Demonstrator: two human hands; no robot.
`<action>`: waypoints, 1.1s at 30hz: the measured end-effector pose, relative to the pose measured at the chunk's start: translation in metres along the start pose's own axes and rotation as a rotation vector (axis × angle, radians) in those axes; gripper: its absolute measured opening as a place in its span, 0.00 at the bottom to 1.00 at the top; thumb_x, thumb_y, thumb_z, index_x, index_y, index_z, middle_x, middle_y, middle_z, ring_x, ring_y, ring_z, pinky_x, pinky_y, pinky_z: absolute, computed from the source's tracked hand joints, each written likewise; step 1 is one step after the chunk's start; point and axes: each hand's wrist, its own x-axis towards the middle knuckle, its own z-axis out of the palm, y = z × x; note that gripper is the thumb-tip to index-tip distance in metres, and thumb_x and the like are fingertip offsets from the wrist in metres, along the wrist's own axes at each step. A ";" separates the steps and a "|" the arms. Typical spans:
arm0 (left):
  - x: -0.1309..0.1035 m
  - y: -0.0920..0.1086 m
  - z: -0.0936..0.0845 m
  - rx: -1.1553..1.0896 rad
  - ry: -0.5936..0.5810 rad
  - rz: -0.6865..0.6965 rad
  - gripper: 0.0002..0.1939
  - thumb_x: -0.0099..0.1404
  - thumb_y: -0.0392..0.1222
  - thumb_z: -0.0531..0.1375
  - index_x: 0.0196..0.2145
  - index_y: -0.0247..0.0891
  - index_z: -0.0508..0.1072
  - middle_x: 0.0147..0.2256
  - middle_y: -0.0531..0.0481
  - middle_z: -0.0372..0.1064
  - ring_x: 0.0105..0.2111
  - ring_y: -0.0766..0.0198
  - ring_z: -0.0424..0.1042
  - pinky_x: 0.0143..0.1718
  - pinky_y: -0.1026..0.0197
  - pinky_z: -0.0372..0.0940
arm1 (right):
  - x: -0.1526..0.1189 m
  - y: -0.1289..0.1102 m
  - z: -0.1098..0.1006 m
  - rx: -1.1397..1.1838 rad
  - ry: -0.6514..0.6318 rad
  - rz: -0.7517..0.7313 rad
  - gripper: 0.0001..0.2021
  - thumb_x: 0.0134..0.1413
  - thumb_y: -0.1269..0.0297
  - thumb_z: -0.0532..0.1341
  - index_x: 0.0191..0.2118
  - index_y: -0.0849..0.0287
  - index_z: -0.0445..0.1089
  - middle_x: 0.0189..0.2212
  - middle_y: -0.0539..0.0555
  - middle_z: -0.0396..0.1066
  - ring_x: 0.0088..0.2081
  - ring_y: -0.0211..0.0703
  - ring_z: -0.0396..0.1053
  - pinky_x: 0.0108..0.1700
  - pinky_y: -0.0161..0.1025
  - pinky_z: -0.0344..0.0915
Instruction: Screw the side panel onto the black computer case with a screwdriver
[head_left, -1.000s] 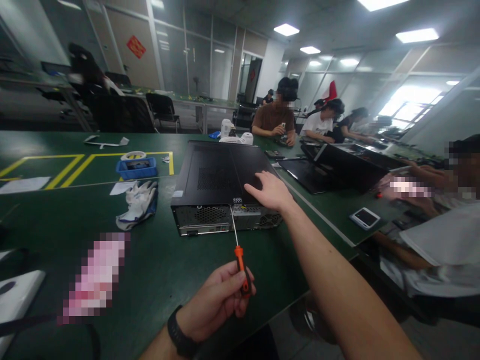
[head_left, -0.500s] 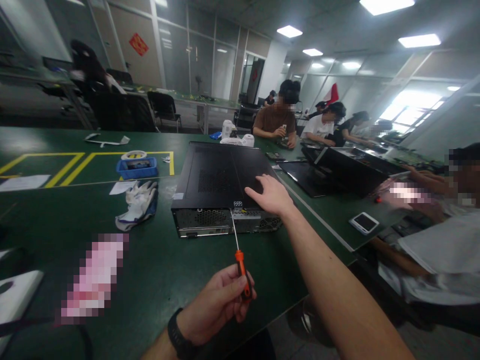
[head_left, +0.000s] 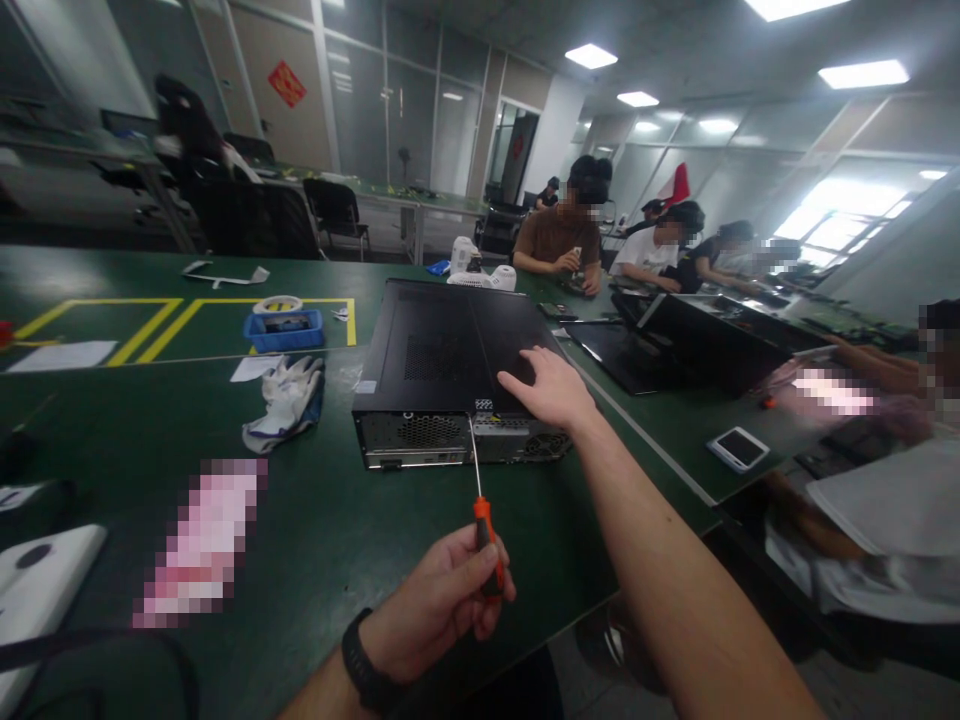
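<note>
A black desktop computer case (head_left: 457, 340) lies flat on the green table, its rear panel with vents and ports turned toward me. My left hand (head_left: 450, 590), wearing a dark wristband, grips the orange and black handle of a screwdriver (head_left: 484, 525). The thin shaft points away from me, and its tip meets the top edge of the rear panel near the middle. Resting on the right part of the case's top is my right hand (head_left: 553, 388), fingers spread and holding nothing.
Left of the case lie a work glove (head_left: 289, 400), a blue tray (head_left: 283, 330) and a roll of tape (head_left: 277, 305). A phone-like device (head_left: 738, 449) lies to the right. Beyond it, another opened black case (head_left: 712, 340) stands near co-workers. White devices (head_left: 480, 270) stand behind my case.
The whole view has shifted slightly, so things appear a little further right. Both hands keep their places on the screwdriver and the case; the screwdriver handle appears slightly turned.
</note>
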 end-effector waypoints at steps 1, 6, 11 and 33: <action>-0.001 0.001 -0.001 -0.007 0.004 -0.010 0.16 0.64 0.51 0.64 0.38 0.34 0.69 0.28 0.50 0.73 0.18 0.75 0.65 0.19 0.71 0.57 | 0.000 0.000 0.000 0.002 0.004 -0.002 0.40 0.60 0.34 0.51 0.63 0.64 0.65 0.65 0.65 0.58 0.66 0.57 0.55 0.66 0.50 0.52; -0.004 0.006 -0.003 -0.063 0.005 -0.036 0.19 0.63 0.52 0.64 0.40 0.31 0.74 0.29 0.46 0.74 0.19 0.72 0.69 0.21 0.69 0.61 | 0.000 0.000 0.000 0.010 0.003 0.000 0.40 0.59 0.34 0.51 0.63 0.64 0.65 0.64 0.65 0.59 0.66 0.57 0.55 0.66 0.51 0.52; -0.005 0.007 -0.001 -0.052 0.005 -0.054 0.17 0.63 0.50 0.65 0.40 0.33 0.72 0.31 0.47 0.74 0.19 0.73 0.69 0.21 0.70 0.61 | 0.000 -0.003 -0.003 0.007 -0.006 0.010 0.40 0.60 0.35 0.52 0.63 0.65 0.64 0.65 0.66 0.58 0.66 0.58 0.55 0.67 0.51 0.51; -0.002 0.005 0.003 0.087 0.001 0.018 0.20 0.62 0.55 0.65 0.35 0.38 0.64 0.28 0.52 0.72 0.15 0.77 0.60 0.16 0.72 0.51 | -0.003 -0.002 -0.003 0.011 -0.011 0.013 0.40 0.60 0.34 0.51 0.63 0.63 0.64 0.65 0.64 0.58 0.67 0.55 0.54 0.67 0.49 0.50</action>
